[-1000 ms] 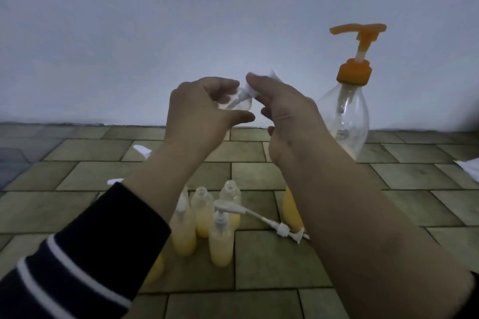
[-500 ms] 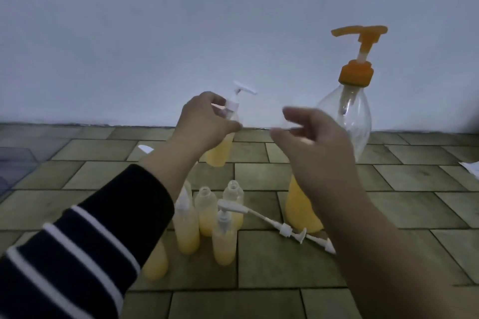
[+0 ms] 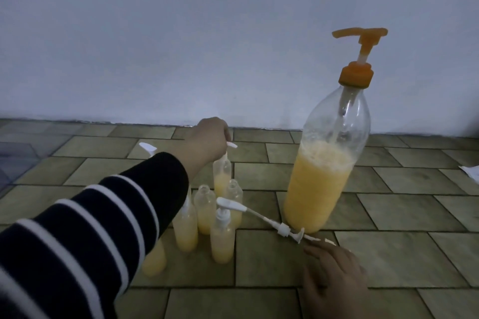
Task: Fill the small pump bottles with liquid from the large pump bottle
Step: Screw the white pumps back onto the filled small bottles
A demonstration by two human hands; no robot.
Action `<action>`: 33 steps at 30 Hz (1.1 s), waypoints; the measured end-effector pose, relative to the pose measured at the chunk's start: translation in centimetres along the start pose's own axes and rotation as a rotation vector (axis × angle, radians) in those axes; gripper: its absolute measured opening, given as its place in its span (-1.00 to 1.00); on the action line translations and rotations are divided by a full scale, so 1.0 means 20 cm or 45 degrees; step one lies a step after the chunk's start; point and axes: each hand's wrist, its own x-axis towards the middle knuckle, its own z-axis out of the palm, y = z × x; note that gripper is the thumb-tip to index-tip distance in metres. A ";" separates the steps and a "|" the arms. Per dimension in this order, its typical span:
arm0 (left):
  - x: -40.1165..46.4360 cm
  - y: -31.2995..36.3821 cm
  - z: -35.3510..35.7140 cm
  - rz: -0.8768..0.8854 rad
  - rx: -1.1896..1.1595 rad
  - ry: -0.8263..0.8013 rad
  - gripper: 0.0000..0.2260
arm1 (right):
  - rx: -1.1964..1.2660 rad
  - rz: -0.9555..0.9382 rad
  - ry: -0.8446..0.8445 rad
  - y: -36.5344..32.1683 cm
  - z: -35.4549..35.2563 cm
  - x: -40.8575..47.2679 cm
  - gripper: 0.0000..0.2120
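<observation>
The large clear bottle [image 3: 324,184] with an orange pump top stands at the right, about half full of yellow liquid. Several small bottles [image 3: 204,212] with yellow liquid stand clustered at the centre; two have open necks, one in front carries a white pump. My left hand [image 3: 207,142] grips the pump top of a small filled bottle [image 3: 221,176] set upright at the back of the cluster. My right hand [image 3: 334,274] is low on the floor, fingertips touching the end of loose white pump heads [image 3: 285,230] lying beside the large bottle.
A white wall runs along the back of the tiled floor [image 3: 388,254]. Another white pump head [image 3: 148,148] shows behind my left sleeve. A white scrap [image 3: 470,171] lies at the far right edge, and a clear plastic sheet [image 3: 15,160] at the far left.
My left hand lowered the capped small bottle from mid-air down to the back of the cluster. My right hand dropped from chest height to the loose pump heads on the floor.
</observation>
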 end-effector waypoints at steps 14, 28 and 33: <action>-0.31 -0.07 -0.18 0.140 0.504 -0.387 -0.57 | -0.187 0.156 0.019 0.07 0.08 -0.02 -0.59; -0.30 0.07 0.00 0.248 1.034 -0.556 -0.50 | -0.258 0.242 0.010 0.04 0.09 -0.01 -0.55; -0.29 0.03 0.02 0.222 0.920 -0.582 -0.68 | -0.301 0.216 0.157 0.05 0.14 -0.01 -0.60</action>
